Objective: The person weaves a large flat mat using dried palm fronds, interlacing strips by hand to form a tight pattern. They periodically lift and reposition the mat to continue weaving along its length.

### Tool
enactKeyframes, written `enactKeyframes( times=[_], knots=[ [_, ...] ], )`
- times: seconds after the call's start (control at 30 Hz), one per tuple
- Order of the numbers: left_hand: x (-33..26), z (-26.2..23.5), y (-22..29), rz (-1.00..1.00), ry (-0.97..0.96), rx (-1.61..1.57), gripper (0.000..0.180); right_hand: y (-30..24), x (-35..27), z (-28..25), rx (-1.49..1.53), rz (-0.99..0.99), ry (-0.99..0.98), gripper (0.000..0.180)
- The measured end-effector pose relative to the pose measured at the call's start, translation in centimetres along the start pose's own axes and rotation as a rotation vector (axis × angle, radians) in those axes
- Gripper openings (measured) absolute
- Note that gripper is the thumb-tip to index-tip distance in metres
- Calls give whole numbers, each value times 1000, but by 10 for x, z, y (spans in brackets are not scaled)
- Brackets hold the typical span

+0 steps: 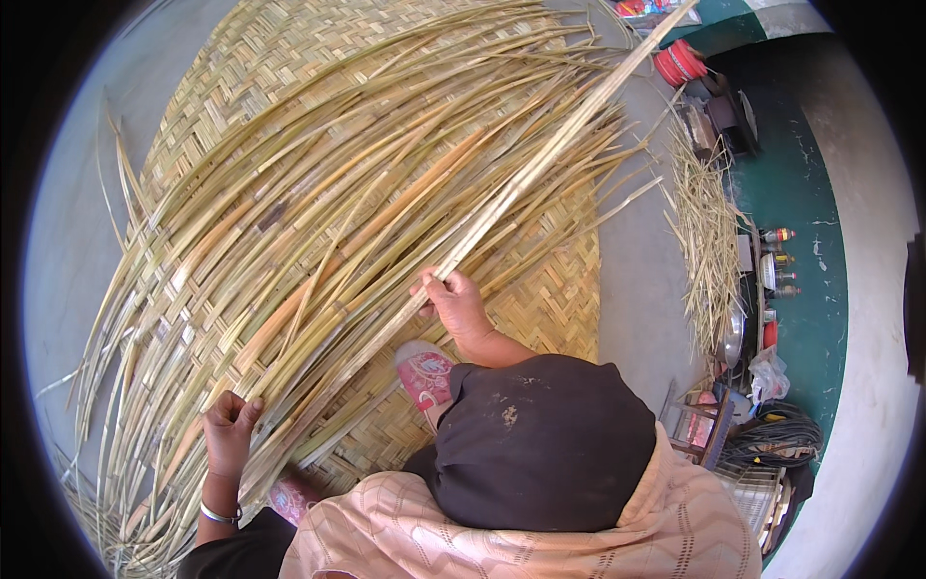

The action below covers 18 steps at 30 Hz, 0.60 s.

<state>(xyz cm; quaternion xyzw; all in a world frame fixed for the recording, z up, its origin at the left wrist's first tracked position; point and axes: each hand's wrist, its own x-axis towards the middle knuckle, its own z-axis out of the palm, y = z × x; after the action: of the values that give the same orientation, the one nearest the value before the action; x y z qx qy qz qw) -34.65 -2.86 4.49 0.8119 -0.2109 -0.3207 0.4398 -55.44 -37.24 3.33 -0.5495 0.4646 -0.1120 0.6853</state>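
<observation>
My right hand (455, 307) is closed around a long pale bamboo strip (540, 164), which slants from the upper right down toward the lower left. Lower down and to the left, my left hand (231, 425) has its fingers curled and thumb pressed in, close over the loose strips. Whatever it grips is hidden by the fingers. Beneath both hands, many green and tan bamboo strips (289, 207) lie spread in a wide curved layer. They rest on a woven mat (555, 289) with a broad plaited pattern.
My feet, in pink patterned shoes (424, 374), are at the mat's near side. To the right lies a heap of thin bamboo scraps (702, 227). Bottles, a red spool (680, 63), a coiled black cable (772, 436) and a wire rack (757, 492) line the green wall.
</observation>
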Motion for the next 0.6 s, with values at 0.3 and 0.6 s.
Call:
enactKeyframes(
  times=[0.3,0.6],
  knots=[
    [-18,-36,38,-11,-86,-156,42,-37,-8,-15,272,324,-424,68],
    [-34,-45,33,-120,-225,-96,36,-79,24,-7,659,-123,-300,21]
  ],
)
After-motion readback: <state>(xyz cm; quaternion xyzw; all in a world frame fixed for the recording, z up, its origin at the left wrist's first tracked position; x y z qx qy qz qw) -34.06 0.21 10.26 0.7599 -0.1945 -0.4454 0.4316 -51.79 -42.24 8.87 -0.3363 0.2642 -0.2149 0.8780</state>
